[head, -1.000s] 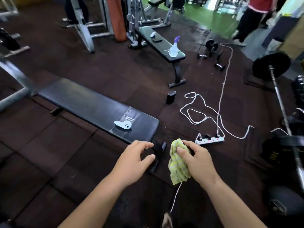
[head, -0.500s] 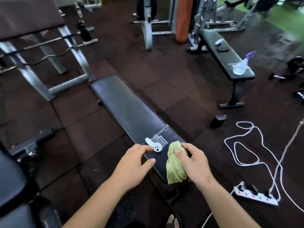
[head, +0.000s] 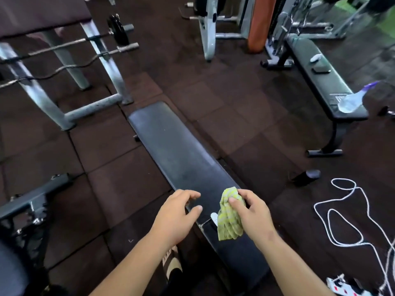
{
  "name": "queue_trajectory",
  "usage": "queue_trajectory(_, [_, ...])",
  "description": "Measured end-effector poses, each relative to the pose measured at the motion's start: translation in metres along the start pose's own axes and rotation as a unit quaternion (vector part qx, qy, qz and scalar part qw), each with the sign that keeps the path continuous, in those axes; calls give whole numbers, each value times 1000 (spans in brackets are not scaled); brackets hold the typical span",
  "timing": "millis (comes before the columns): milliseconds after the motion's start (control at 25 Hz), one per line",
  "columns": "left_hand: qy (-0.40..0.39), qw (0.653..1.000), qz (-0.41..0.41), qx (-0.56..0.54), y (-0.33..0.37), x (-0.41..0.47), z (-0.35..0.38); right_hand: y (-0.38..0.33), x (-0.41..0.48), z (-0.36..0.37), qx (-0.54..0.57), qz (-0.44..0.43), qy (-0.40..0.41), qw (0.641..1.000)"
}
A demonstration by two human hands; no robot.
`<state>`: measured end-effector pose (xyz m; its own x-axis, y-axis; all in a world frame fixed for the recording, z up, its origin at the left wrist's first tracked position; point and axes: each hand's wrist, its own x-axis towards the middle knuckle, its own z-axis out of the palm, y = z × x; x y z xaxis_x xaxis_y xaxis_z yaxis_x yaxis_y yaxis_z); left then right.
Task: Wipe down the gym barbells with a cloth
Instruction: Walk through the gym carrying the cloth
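1. Head view: right hand (head: 254, 216) fingers are pinching a bunched yellow-green cloth (head: 229, 216); left hand (head: 177, 216) is hovering empty, fingers loosely curled apart.
2. Both hands are hanging over the near end of a black flat bench (head: 177, 150).
3. A small white object (head: 214, 217) on the bench is lying mostly hidden behind the cloth.
4. Barbells (head: 64, 44) are resting on a grey rack (head: 40, 97) far left, blurred.
5. A spray bottle (head: 352, 101) is lying on a second bench (head: 320, 82); white cord (head: 342, 212) is looping across dark rubber floor tiles (head: 245, 107).

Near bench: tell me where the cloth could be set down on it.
The near bench pad is bare from its far end down to the hands. Crowded at the near part: left hand, right hand holding the cloth, and a small white object beside it.
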<state>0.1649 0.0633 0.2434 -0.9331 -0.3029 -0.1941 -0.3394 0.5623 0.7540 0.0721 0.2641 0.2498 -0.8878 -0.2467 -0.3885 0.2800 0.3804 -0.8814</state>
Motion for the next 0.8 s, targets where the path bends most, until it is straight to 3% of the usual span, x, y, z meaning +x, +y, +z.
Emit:
queue_trajectory(280, [-70, 997, -15, 39, -79, 126, -21, 12, 128, 86, -35, 85, 49, 995])
queue_trajectory(520, [-88, 991, -95, 35, -150, 186, 22, 80, 223, 129, -97, 190, 53, 976])
queue_trajectory(800, [-92, 986, -132, 41, -204, 236, 67, 140, 296, 168, -149, 230, 67, 959])
